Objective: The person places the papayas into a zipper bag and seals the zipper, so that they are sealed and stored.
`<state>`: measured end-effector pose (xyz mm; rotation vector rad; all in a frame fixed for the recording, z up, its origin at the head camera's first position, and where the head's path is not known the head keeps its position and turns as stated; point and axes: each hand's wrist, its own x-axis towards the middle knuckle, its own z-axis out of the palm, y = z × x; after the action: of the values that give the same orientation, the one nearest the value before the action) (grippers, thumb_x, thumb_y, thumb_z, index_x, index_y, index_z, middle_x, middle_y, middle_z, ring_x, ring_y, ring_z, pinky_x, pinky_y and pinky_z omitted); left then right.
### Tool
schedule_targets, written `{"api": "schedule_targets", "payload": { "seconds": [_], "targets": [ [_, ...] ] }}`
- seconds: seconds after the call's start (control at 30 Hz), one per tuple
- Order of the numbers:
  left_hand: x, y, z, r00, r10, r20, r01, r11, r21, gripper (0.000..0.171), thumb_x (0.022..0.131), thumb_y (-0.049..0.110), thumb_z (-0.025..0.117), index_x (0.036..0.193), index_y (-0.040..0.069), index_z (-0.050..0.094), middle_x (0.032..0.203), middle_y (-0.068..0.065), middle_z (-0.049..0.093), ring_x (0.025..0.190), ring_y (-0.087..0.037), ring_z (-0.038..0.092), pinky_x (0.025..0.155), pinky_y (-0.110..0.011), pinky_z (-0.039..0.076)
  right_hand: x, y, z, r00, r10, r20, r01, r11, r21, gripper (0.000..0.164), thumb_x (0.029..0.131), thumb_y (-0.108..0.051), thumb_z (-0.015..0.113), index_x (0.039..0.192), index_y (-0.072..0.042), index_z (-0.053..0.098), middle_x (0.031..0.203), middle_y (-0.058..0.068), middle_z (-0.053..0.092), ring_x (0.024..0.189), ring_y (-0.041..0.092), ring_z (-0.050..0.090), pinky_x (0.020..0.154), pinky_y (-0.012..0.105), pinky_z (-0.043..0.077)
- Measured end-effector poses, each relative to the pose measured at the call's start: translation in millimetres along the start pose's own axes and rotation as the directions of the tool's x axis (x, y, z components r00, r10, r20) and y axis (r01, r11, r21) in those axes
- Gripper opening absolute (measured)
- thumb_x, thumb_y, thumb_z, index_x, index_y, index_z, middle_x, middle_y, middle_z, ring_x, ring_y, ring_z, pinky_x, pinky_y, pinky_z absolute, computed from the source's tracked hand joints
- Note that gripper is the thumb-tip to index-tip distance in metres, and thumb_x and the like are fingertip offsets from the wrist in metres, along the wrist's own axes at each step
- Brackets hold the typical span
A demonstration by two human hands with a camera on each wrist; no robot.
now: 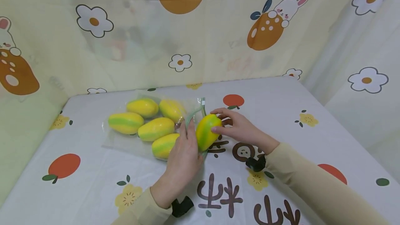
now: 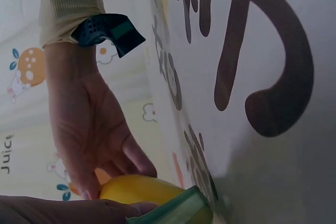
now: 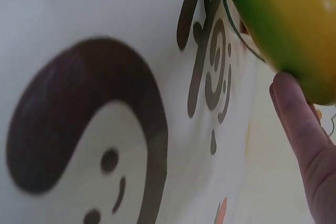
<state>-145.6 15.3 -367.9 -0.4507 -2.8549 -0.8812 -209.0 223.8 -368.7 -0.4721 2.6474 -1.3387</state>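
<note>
A clear zip bag (image 1: 117, 142) lies on its side on the table, with several yellow-green papayas (image 1: 156, 129) inside. Its green-edged mouth (image 1: 196, 109) faces right. At that mouth my left hand (image 1: 184, 150) grips the bag's edge; in the left wrist view the thumb (image 2: 68, 211) lies against the green strip (image 2: 176, 208). Another papaya (image 1: 206, 133), smooth and tilted, is at the opening. My right hand (image 1: 239, 126) holds it from the right, thumb on the near side and fingers over the top. The right wrist view shows a finger (image 3: 294, 103) against the papaya's end (image 3: 294, 35).
A white printed cloth (image 1: 93, 183) with fruit, flowers and brown lettering covers the table. Behind it hangs a pale curtain (image 1: 134, 51) with rabbit and flower prints. Black wrist mounts (image 1: 182, 207) sit on both wrists near the sleeves.
</note>
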Motion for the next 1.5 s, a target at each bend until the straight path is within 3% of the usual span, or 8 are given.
{"api": "schedule_targets", "payload": {
  "seconds": [0.23,0.37,0.5,0.73,0.93,1.17,1.33,1.5],
  "targets": [
    [-0.1,0.1,0.6,1.0,0.021,0.002,-0.021,1.0,0.01,0.094,0.078,0.003,0.086,0.155,0.0,0.031,0.159,-0.03,0.033,0.115,-0.043,0.064,0.095,-0.053,0.057,3.0,-5.7,9.0,0.998,0.051,-0.038,-0.054,0.997,-0.059,0.057,0.094,-0.032,0.073,0.14,-0.006,0.052,0.132,0.017,0.063,0.108,0.031,0.067,0.092,0.039,0.059],
    [-0.7,-0.7,1.1,0.999,0.046,-0.01,-0.046,0.998,0.031,0.094,0.077,0.003,0.086,0.154,-0.001,0.032,0.157,-0.031,0.035,0.112,-0.043,0.065,0.093,-0.052,0.058,6.1,-6.2,13.6,0.995,0.084,-0.059,-0.087,0.995,-0.043,0.052,0.094,-0.034,0.073,0.132,-0.004,0.055,0.128,0.018,0.063,0.088,0.025,0.07,0.079,0.033,0.061],
    [-1.5,-1.5,2.5,0.997,0.073,-0.02,-0.071,0.996,0.061,0.094,0.076,0.003,0.087,0.154,-0.001,0.033,0.156,-0.032,0.036,0.111,-0.043,0.066,0.091,-0.051,0.059,9.3,-7.1,17.7,0.99,0.135,-0.039,-0.134,0.991,0.026,0.051,0.095,-0.034,0.073,0.129,-0.001,0.054,0.124,0.021,0.063,0.075,0.021,0.07,0.072,0.033,0.062],
    [-3.8,-3.9,12.9,0.982,0.164,-0.098,-0.144,0.971,0.19,0.082,0.081,0.002,0.081,0.151,0.001,0.04,0.152,-0.034,0.041,0.101,-0.042,0.069,0.078,-0.047,0.062,10.7,-8.3,25.0,0.968,0.248,0.025,-0.248,0.952,0.179,0.052,0.097,-0.024,0.07,0.137,0.0,0.048,0.113,0.019,0.06,0.084,0.02,0.072,0.082,0.036,0.063],
    [-6.8,-4.6,22.7,0.961,0.225,-0.158,-0.168,0.936,0.309,0.067,0.089,0.001,0.072,0.15,0.005,0.045,0.148,-0.035,0.047,0.085,-0.038,0.07,0.057,-0.04,0.059,11.3,-7.0,32.2,0.966,0.255,0.045,-0.259,0.953,0.16,0.056,0.096,-0.018,0.067,0.142,0.003,0.042,0.111,0.019,0.067,0.086,0.02,0.075,0.087,0.036,0.061],
    [-7.9,-2.3,23.0,0.969,0.206,-0.14,-0.157,0.941,0.298,0.069,0.089,0.0,0.072,0.151,0.006,0.044,0.151,-0.033,0.044,0.099,-0.041,0.069,0.06,-0.042,0.06,12.6,-9.3,39.6,0.971,0.238,0.031,-0.24,0.957,0.165,0.05,0.096,-0.016,0.069,0.138,0.003,0.048,0.108,0.019,0.076,0.085,0.021,0.076,0.082,0.035,0.062],
    [-8.1,-1.2,24.4,0.964,0.224,-0.144,-0.174,0.939,0.297,0.069,0.089,-0.001,0.071,0.152,0.007,0.044,0.152,-0.031,0.045,0.085,-0.038,0.068,0.052,-0.039,0.056,10.4,-6.5,42.8,0.98,0.195,0.043,-0.199,0.972,0.128,0.048,0.097,-0.018,0.066,0.139,0.002,0.053,0.107,0.014,0.077,0.086,0.017,0.075,0.079,0.032,0.061],
    [-8.0,-2.6,26.7,0.962,0.239,-0.131,-0.194,0.937,0.291,0.072,0.089,-0.002,0.071,0.154,0.006,0.041,0.153,-0.032,0.043,0.083,-0.037,0.069,0.055,-0.038,0.057,3.6,-0.9,39.4,0.981,0.118,0.156,-0.14,0.98,0.143,0.055,0.101,-0.014,0.06,0.152,-0.003,0.044,0.127,0.016,0.071,0.104,0.02,0.073,0.091,0.033,0.059]
  ]
}}
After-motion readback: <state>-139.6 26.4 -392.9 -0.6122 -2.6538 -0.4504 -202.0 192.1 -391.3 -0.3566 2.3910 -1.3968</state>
